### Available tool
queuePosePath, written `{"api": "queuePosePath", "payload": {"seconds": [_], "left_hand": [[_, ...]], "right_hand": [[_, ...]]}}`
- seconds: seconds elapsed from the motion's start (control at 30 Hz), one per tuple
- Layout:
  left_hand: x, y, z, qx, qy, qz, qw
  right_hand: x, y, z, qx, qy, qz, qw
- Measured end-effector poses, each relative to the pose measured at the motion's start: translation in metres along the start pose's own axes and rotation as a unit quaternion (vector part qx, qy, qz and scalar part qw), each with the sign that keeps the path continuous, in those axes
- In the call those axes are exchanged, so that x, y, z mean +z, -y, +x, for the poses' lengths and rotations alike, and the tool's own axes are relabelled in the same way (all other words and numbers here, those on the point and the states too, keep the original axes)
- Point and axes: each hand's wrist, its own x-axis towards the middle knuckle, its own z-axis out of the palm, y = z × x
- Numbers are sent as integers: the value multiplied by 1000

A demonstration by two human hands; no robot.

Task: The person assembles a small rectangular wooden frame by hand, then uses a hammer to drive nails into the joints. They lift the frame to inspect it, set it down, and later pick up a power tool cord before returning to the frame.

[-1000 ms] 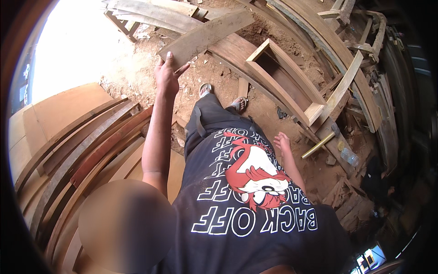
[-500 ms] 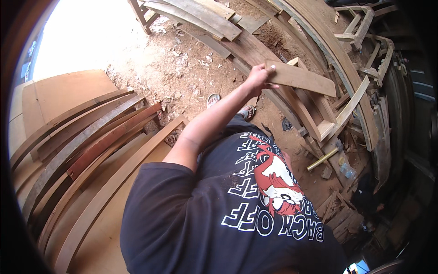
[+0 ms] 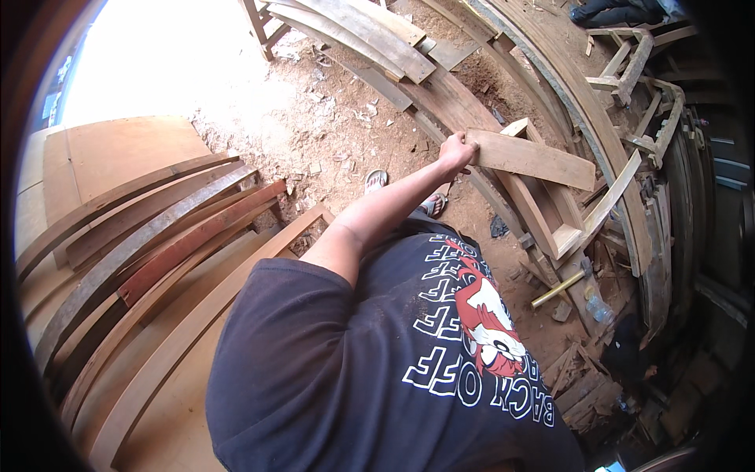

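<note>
My left hand [image 3: 456, 155], at the end of my outstretched arm, is closed on the left end of a flat wooden board [image 3: 539, 160]. The board reaches to the right over a narrow, box-like wooden frame [image 3: 543, 214], covering part of it. Whether the board touches the frame, I cannot tell. This frame rests on a long timber plank [image 3: 452, 98] in front of me. My right hand is not in view; my shirt fills the lower middle.
Curved timbers [image 3: 181, 252] lie at the left beside a plywood sheet [image 3: 118, 149]. Farther right are a long curved beam [image 3: 586, 102], a hammer-like tool with a yellow handle [image 3: 558, 289] and a clear plastic bottle [image 3: 599, 308]. Another person's legs [image 3: 617, 12] show at the top right.
The whole view has shifted, so things appear lower and farther right. My left hand still grips the board over the frame. Another person's legs have come into view at the top right.
</note>
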Motion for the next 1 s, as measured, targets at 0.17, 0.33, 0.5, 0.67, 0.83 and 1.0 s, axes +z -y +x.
{"api": "queuePosePath", "payload": {"seconds": [0.17, 0.33, 0.5, 0.67, 0.83, 1.0], "left_hand": [[-24, 43, 25, -11, -14, -117, 993], [-78, 92, 34, -174, -99, -341, 918], [-103, 94, 8, -193, -106, -410, 885], [-125, 54, -48, -117, 68, -600, 788], [-179, 32, -88, 45, 29, -398, 916], [-161, 75, -74, 233, 22, 377, 896]], "right_hand": [[8, 111, -48, 25, 56, 26, 998], [53, 282, -72, -114, 160, -46, 979], [179, 413, -90, -483, 245, -102, 834], [287, 437, -44, -409, 207, -213, 863], [300, 412, -10, -90, 283, -184, 937], [305, 406, -25, 72, 415, 388, 820]]}}
